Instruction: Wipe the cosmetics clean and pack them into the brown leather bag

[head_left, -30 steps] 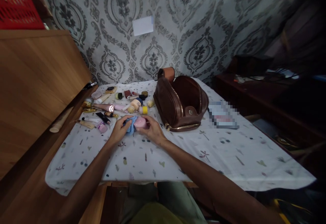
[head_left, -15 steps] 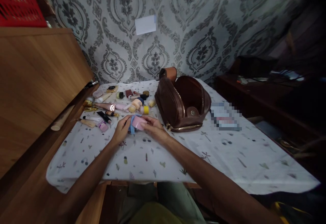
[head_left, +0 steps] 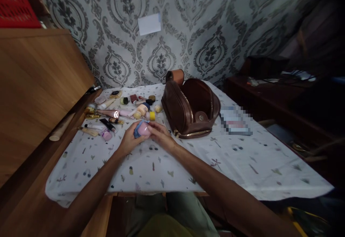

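Over the white patterned tablecloth (head_left: 188,158), both my hands meet around a small pink container (head_left: 143,128). My left hand (head_left: 129,139) presses a blue cloth (head_left: 137,130) against the container's left side, fingers curled. My right hand (head_left: 161,136) grips the pink container from the right, fingers closed round it. An open brown leather bag (head_left: 190,107) stands just right of my hands.
Several cosmetics, tubes and small jars (head_left: 118,109) lie scattered at the table's far left. A wooden cabinet (head_left: 35,86) rises on the left, with a wooden stick (head_left: 59,129) leaning beside it. A blurred flat item (head_left: 235,121) lies right of the bag. Dark furniture (head_left: 283,93) stands at right.
The pink container has been turned in my hands and sits more covered by my fingers; the blue cloth has shifted against it. My hands stay in the same spot.
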Tool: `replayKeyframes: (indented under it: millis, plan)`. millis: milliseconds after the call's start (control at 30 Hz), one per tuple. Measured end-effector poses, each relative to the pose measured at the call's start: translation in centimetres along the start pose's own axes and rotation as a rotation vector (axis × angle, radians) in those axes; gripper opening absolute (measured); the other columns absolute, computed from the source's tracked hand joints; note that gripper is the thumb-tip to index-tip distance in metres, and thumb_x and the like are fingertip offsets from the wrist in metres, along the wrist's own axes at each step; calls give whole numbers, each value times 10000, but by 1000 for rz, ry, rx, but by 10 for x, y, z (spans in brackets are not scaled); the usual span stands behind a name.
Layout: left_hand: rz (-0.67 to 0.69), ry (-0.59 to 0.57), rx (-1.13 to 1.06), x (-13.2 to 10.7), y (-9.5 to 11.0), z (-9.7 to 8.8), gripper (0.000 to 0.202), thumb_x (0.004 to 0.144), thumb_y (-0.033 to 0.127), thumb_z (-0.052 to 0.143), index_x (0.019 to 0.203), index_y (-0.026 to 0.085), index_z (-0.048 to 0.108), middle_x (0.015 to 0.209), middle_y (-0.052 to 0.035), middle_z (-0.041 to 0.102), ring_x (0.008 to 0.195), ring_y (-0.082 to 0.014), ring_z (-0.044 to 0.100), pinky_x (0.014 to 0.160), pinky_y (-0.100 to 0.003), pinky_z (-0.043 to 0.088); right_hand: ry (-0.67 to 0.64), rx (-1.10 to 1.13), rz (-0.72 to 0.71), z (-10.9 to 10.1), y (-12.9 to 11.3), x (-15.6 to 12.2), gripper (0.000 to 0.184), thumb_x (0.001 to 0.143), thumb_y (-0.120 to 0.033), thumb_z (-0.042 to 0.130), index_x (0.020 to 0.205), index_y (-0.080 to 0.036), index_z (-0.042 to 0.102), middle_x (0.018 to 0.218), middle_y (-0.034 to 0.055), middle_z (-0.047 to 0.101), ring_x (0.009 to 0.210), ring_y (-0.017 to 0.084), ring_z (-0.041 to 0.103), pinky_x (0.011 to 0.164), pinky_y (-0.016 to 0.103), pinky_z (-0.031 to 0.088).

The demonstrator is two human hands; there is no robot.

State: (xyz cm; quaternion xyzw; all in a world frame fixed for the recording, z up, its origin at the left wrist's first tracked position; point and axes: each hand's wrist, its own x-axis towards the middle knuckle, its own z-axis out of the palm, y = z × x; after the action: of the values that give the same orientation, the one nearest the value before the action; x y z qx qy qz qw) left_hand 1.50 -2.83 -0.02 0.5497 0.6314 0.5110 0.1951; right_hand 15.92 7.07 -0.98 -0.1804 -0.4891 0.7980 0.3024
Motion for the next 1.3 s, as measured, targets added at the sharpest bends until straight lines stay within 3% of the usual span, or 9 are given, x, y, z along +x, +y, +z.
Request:
replayKeyframes:
  millis: [133, 367, 500, 667, 867, 1033, 1133, 1233, 1300]
  plan:
    - [45, 13, 15, 1, 2, -4, 582, 779, 428, 740, 1282, 173, 598, 1275, -106, 641, 1197, -274, 575, 1056, -403, 423, -3, 95, 53, -1, -5, 0, 577, 607, -460, 869, 1077, -211, 646, 1042, 42, 672, 887, 188, 659, 754, 327, 591]
    - [193, 57, 97, 0, 10, -6, 303, 940, 386, 544, 1103, 192, 712, 1040, -82, 697, 989, -219, 628, 915, -351, 476, -28, -51, 85, -5, -1, -1, 542, 711, -532, 776, 1132, -225, 623, 903, 19, 618, 781, 178, 637, 634, 326, 598]
    - [206, 16, 126, 0, 11, -7, 347, 960, 433, 497, 1127, 200, 693, 1065, -89, 682, 1019, -230, 618, 939, -370, 467, -66, -44, 104, -2, -1, -2, 513, 703, -585, 765, 1028, -214, 621, 887, 16, 593, 783, 179, 628, 610, 325, 600]
    - [203, -70, 152, 1, 3, -2, 664, 748, 483, 768, 1315, 206, 563, 1228, -125, 604, 1171, -300, 565, 1015, -424, 437, -51, -27, 112, -2, -3, -1, 546, 703, -677, 720, 959, -210, 603, 802, 5, 619, 668, 153, 621, 523, 273, 562]
    - [117, 13, 89, 1, 1, 0, 537, 785, 446, 727, 1241, 200, 583, 1242, -100, 628, 1162, -270, 582, 1020, -389, 434, -76, -47, 116, -2, -5, -2, 515, 788, -629, 677, 1069, -212, 563, 746, 3, 660, 615, 159, 655, 562, 291, 557]
    - [53, 79, 107, 2, 6, -5, 300, 863, 415, 624, 1056, 187, 652, 1014, -50, 681, 945, -218, 624, 875, -324, 477, -44, -61, 59, -1, -5, -3, 629, 636, -504, 842, 1114, -243, 527, 902, -19, 632, 603, 142, 680, 582, 291, 568]
    - [91, 132, 170, 2, 9, -6, 229, 912, 392, 551, 945, 196, 665, 932, -44, 664, 898, -206, 612, 844, -318, 474, -41, -105, 75, -2, -2, -1, 593, 634, -518, 836, 1057, -236, 530, 845, -25, 629, 562, 144, 667, 538, 288, 551]
    - [179, 118, 241, 0, 7, -4, 275, 890, 426, 597, 1049, 208, 653, 996, -60, 643, 972, -227, 600, 896, -350, 467, -52, -146, 111, -4, -1, 1, 530, 689, -595, 773, 973, -224, 522, 702, -29, 631, 530, 154, 645, 501, 283, 527]
    - [223, 76, 283, -1, 4, 1, 462, 817, 462, 694, 1198, 218, 601, 1094, -80, 623, 1060, -258, 586, 945, -388, 460, -29, -162, 103, -5, -2, 1, 517, 713, -636, 736, 928, -215, 527, 670, -21, 634, 523, 146, 628, 494, 276, 518]
